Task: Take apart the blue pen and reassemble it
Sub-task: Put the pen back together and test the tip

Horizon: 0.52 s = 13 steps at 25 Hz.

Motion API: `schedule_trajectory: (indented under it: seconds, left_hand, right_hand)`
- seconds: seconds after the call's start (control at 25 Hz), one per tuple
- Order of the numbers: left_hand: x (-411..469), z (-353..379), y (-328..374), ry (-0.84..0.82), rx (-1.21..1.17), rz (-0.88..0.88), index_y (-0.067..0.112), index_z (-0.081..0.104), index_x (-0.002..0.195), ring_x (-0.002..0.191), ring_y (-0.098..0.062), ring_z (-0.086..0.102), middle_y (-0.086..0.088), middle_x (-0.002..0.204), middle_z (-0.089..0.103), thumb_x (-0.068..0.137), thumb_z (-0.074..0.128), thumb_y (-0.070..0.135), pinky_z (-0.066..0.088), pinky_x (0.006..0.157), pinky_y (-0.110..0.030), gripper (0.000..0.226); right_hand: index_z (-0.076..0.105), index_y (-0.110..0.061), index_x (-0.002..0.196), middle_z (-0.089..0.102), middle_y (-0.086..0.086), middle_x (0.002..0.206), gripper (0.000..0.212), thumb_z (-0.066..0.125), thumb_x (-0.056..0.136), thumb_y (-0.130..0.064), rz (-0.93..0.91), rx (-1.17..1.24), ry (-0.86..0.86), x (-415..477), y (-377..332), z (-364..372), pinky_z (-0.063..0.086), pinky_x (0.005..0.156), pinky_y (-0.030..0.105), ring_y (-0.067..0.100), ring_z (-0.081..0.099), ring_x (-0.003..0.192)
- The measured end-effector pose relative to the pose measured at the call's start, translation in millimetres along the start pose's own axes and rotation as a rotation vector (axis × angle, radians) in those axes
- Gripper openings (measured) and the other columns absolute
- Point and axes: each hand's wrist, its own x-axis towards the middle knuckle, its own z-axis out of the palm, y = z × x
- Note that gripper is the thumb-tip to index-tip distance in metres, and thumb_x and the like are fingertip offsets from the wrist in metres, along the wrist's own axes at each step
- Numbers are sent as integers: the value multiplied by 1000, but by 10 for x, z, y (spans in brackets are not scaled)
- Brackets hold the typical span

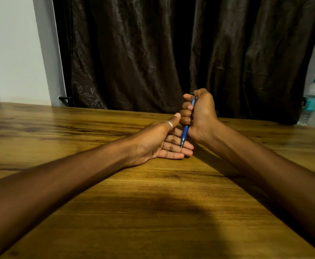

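My right hand [199, 113] is closed in a fist around the blue pen [185, 132], which stands nearly upright with its tip pointing down. The thumb rests over the pen's top end. The pen's blue grip and metal tip stick out below the fist, and the tip touches the fingers of my left hand [160, 144]. My left hand lies flat and open, palm up, on the wooden table [115, 193], with a silver ring on the thumb. The pen's middle is hidden inside the fist.
A dark curtain [153, 53] hangs behind the table's far edge. A clear water bottle [312, 100] with a teal label stands at the far right edge. A white wall is at the left.
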Motion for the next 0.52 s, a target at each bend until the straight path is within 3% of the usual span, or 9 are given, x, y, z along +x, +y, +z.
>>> schedule_trajectory:
  seconds: [0.52]
  left_hand:
    - [-49,-22,20,-34,25,-17,2,66,108,95,-28,77,-21,106,77,98,26,66,64,76,-31,77]
  right_hand:
    - [51,-15,90,36,-8,44,19,35,94,-25,-38,-5,-9,49,31,-43,18,34,18,7,26,36]
